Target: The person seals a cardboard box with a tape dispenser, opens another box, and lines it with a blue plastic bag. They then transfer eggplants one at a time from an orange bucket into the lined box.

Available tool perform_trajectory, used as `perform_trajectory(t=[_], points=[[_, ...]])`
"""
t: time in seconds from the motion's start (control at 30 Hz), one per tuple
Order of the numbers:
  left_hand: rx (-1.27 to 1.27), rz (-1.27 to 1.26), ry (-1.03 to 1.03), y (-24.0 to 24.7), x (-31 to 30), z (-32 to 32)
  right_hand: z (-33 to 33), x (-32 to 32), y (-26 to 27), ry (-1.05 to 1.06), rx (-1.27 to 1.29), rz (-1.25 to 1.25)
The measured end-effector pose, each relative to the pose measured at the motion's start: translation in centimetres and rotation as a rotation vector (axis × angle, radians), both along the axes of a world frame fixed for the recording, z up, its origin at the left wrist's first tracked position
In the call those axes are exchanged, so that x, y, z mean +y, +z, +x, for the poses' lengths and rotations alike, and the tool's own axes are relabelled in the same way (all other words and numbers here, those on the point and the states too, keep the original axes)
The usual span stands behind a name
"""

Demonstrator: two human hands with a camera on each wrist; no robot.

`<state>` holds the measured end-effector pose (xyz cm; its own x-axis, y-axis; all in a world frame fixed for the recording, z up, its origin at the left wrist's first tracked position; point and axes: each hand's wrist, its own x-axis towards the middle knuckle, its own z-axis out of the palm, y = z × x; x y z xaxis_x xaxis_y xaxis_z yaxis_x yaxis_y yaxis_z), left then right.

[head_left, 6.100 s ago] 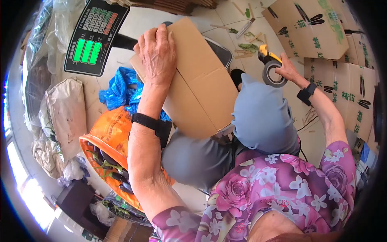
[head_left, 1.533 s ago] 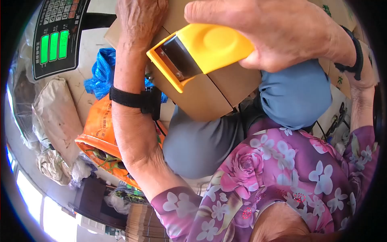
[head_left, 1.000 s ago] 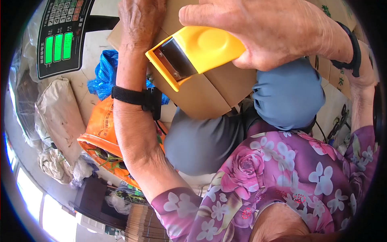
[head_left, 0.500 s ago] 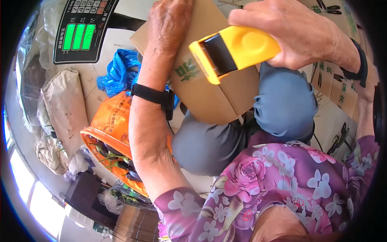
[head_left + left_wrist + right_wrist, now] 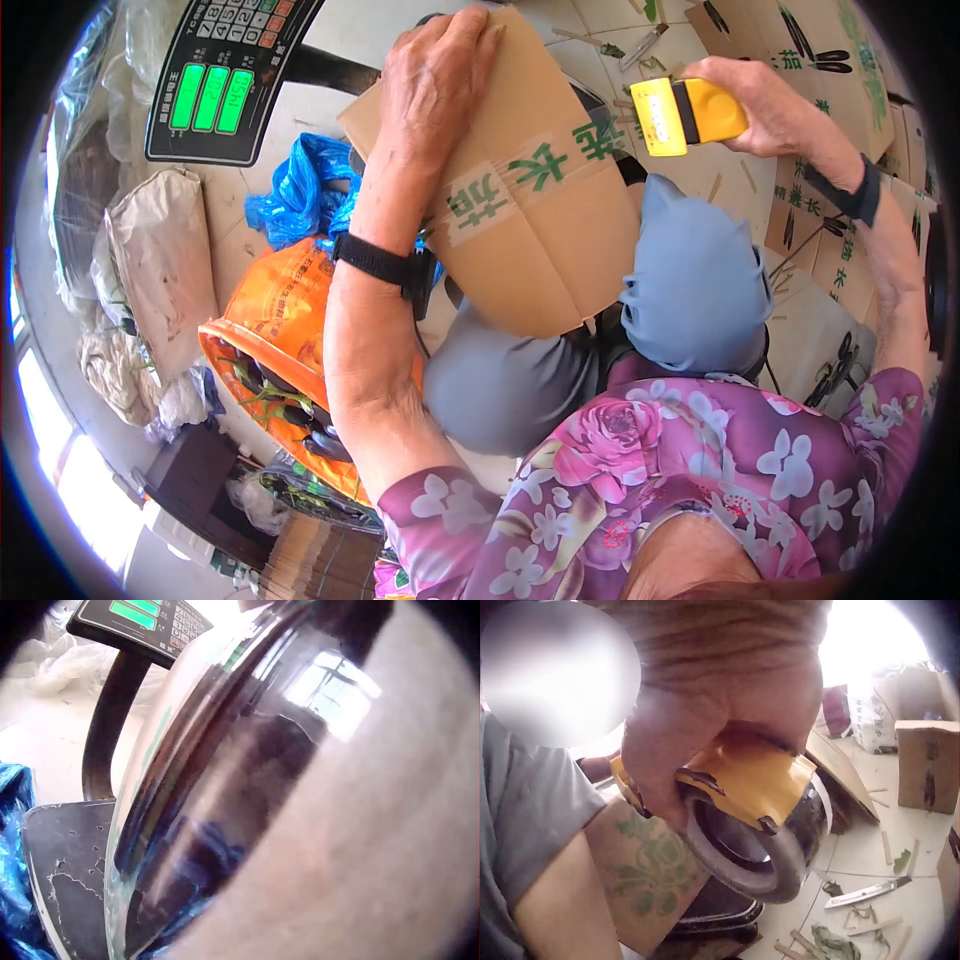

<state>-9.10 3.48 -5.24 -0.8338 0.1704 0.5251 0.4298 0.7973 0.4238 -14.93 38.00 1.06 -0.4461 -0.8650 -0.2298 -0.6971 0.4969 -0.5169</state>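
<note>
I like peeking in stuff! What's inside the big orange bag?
Dark eggplants show in the mouth of the orange bag. Anything deeper is covered, so I can't tell.

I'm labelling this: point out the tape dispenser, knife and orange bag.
Tape dispenser (image 5: 714, 110): head view, on its yellow body.
Knife (image 5: 866, 893): right wrist view, mid-handle.
Orange bag (image 5: 274, 292): head view, its printed side.
</note>
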Motion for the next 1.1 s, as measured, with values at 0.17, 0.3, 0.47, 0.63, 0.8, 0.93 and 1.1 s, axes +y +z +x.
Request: perform_trajectory(t=[0.17, 0.3, 0.47, 0.63, 0.8, 0.93, 1.1], points=[[0.065, 0.146, 0.104, 1.2, -1.2, 2.1, -0.4, -0.4, -4.7, 0.019, 0.021, -0.008], [-0.311, 0.625, 0.572, -1.5, -5.2, 10.1, 0.0, -1.8, -5.6, 0.014, -0.032, -0.024], [-0.863, 1.689, 0.396, -14.2, -0.9, 19.2, 1.1, -2.0, -5.1, -0.029, -0.036, -0.020], [-1.092, 1.951, 0.217, -14.5, 0.2, 15.0, 2.2, -2.8, -1.7, -0.037, -0.018, -0.062], [-1.193, 1.956, 0.186, -15.0, 0.9, 12.8, 2.5, -5.7, 6.2, 0.031, 0.134, 0.064], [-1.221, 1.832, 0.279, -15.7, -2.8, 14.2, 4.0, -10.0, 6.5, 0.050, 0.163, 0.101], [-0.884, 1.469, 0.426, -6.2, -6.3, 15.8, 5.6, -16.5, 5.6, 0.166, 0.223, 0.033]])
